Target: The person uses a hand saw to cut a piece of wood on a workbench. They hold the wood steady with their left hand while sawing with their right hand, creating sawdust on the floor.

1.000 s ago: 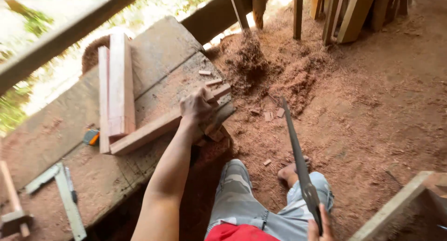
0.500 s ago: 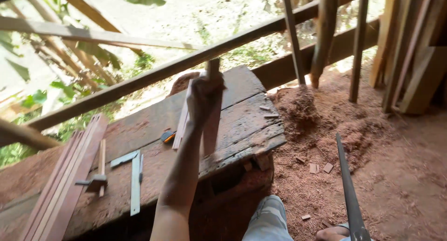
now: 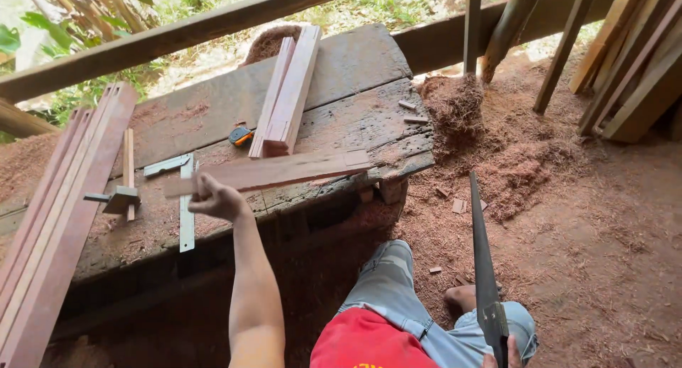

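The left hand (image 3: 217, 197) curls its fingers (image 3: 202, 187) around the near end of a reddish wood strip (image 3: 273, 172) lying across the old plank workbench (image 3: 355, 62) at frame centre. The strip looks stiff, light and rough-sawn, best gripped at its end. The forearm stretches up from bottom centre. At the bottom right, the right hand (image 3: 501, 357), fingers mostly hidden, holds a handsaw (image 3: 483, 268), blade pointing upward.

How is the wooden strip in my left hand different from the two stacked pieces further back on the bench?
The strip is gripped by the left hand and runs across the bench; the stacked pieces lie untouched, running away from you. The strip looks longer and thinner; the stacked pieces look thicker. Both are reddish sawn wood.
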